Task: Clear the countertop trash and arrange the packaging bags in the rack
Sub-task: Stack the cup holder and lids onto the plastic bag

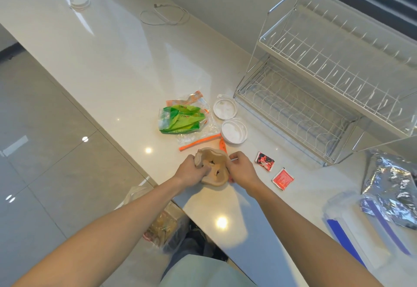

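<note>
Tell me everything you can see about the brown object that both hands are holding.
The brown paper bowl looks like crumpled, tan cardboard, crushed out of shape, with dark creases at its centre. It sits low over the countertop's near edge. The left hand grips its left side; the right hand pinches its right rim.

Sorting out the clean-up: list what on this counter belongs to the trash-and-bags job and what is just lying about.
Belongs to the job:
- crumpled brown paper bag, held by left hand and right hand
- green packaging bags
- clear plastic wrapper
- two red sachets
- two white lids
- wire rack

Just lying about:
- white cable
- clear storage box
- foil bag, possibly for the rack
</note>
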